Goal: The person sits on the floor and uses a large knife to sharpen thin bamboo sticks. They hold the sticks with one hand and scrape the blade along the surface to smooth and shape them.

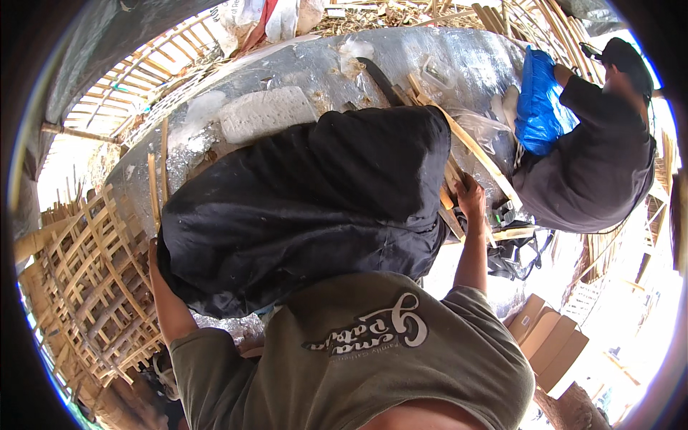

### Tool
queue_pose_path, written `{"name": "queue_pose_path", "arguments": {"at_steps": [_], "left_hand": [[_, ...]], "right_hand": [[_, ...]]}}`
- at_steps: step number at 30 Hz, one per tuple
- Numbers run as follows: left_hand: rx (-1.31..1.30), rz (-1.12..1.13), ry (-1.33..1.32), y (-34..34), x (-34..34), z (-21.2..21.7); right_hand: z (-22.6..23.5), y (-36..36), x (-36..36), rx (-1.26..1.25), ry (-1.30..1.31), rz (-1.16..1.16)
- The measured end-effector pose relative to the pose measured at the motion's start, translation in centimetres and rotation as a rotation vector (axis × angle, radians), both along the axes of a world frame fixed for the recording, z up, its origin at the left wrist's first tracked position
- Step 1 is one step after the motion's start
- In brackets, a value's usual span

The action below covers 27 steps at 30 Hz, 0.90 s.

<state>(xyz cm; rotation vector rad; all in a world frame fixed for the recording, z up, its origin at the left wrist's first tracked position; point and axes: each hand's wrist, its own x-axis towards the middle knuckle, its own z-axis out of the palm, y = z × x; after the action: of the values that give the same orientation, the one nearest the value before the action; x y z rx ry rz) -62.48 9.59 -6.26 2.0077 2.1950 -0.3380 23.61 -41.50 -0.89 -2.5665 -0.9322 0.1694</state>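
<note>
A large black cloth (308, 201) is draped in folds over my lap. At its right side, my right hand (471, 198) closes on a bamboo strip (453, 175) beside the cloth's edge. A longer pale bamboo strip (480, 150) slants past that hand. At the cloth's far left edge is my left hand (153, 252); its fingers are mostly hidden, so their grip does not show. Near it, thin bamboo strips (153, 186) stand out beyond the cloth. A dark curved blade (380, 80) lies past the cloth.
A grey sheet (322, 54) covers the ground, with a pale rectangular block (266, 115) on it. At left stands a woven bamboo panel (93, 287). On the right, another person (588, 158) sits beside a blue bag (539, 100). Cardboard boxes (548, 340) lie at lower right.
</note>
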Motion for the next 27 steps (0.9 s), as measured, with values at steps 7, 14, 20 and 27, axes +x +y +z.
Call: {"name": "queue_pose_path", "arguments": {"at_steps": [7,14,20,27], "left_hand": [[-0.007,-0.003,0.047,-0.1,-0.2,0.4],[-0.008,-0.013,0.098,0.8,-0.8,-0.1],[0.013,0.063,-0.035,1.5,-1.8,3.4],[0.391,-0.138,-0.075,3.6,5.7,12.9]], "right_hand": [[1.3,0.3,0.2,0.082,-0.097,-0.006],[1.6,0.1,1.0,0.109,-0.075,-0.090],[5.3,2.5,1.3,0.380,0.462,-0.216],[12.6,6.8,-0.3,0.629,0.619,-0.093]]}}
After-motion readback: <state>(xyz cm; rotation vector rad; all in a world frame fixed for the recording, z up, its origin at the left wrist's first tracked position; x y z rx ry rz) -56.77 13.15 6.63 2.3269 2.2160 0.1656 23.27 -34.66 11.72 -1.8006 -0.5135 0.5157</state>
